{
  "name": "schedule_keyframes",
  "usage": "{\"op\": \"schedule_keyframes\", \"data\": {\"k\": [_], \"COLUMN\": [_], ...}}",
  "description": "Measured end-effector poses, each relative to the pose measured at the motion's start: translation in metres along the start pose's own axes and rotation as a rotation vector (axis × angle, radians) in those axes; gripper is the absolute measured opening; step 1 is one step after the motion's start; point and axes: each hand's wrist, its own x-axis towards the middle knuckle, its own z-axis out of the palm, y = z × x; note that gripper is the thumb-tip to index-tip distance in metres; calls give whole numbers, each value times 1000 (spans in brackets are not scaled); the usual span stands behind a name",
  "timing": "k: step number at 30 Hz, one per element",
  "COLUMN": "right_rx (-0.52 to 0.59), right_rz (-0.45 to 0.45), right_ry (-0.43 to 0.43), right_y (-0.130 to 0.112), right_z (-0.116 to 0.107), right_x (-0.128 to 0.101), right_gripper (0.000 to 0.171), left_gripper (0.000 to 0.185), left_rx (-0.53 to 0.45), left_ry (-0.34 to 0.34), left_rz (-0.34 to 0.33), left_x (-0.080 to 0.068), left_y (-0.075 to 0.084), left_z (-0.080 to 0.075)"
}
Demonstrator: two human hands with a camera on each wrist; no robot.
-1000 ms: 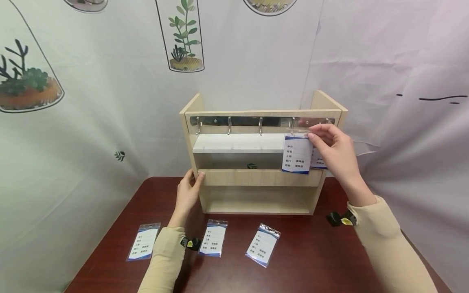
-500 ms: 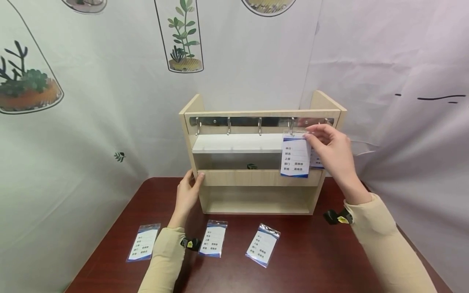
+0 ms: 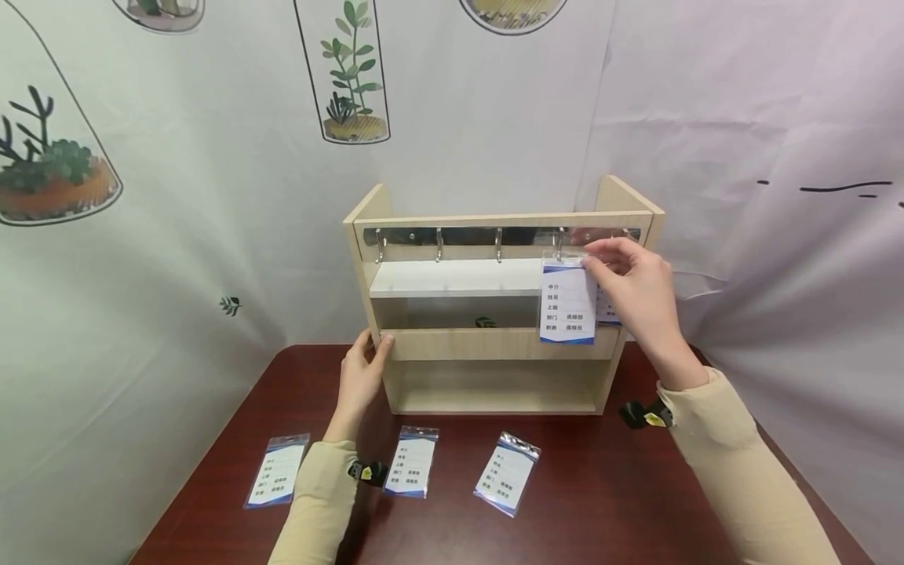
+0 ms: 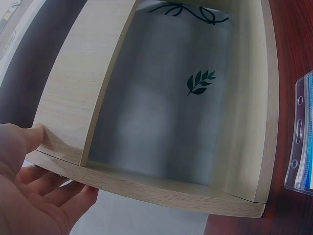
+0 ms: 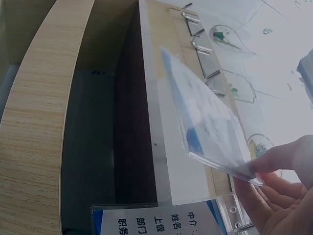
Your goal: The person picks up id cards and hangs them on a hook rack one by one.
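Note:
My right hand [image 3: 639, 294] pinches the top right corner of a plastic-sleeved name badge [image 3: 567, 304], thumb against fingers. The badge hangs upright at the fourth hook [image 3: 559, 243] of the metal rail; whether the hook passes through its slot I cannot tell. In the right wrist view this badge [image 5: 205, 115] is seen nearly edge-on. Another badge [image 5: 161, 220] hangs at the rightmost hook, partly hidden by my hand in the head view. My left hand [image 3: 362, 378] grips the left side of the wooden shelf [image 3: 494, 344]; its thumb [image 4: 34, 137] lies on the front board, fingers round the side panel.
Three more badges lie on the dark red table [image 3: 586, 486]: a left one [image 3: 278, 471], a middle one [image 3: 412, 463] and a right one [image 3: 507, 474]. A white patterned cloth [image 3: 487, 102] hangs behind the shelf. Three hooks left of the held badge bear nothing.
My right hand has shifted slightly left, and the badge has come down a little at the fourth hook, hanging straighter. The left hand keeps its grip on the shelf.

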Motion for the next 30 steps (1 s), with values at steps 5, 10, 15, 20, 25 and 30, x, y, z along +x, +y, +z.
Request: {"op": "schedule_keyframes", "data": {"k": [5,10,15,20,25,30], "right_rx": [-19,-35,-44,-52,-57,-57], "right_rz": [20,44,47,40,28,20], "right_ry": [-42,-46,-42,-41,-26,-26], "right_y": [-1,-1,0,1,2,0], "right_z": [-2,-1,-2,-2,-1,0], "right_x": [-2,-4,-5,-5,-4,-3], "right_gripper": [21,19,19,19,17,17], "left_gripper": [55,53,53,55,56,56], "left_rx": [-3,-4,-6,-1,9,3], "left_ry": [2,7,8,5,1,5], "left_rz": [-11,-8,2,4,8,2], "left_x": [-2,-1,-1,-1,-1,-1], "left_y": [0,0,1,1,-1,0], "left_z": [0,0,0,1,1,1]}}
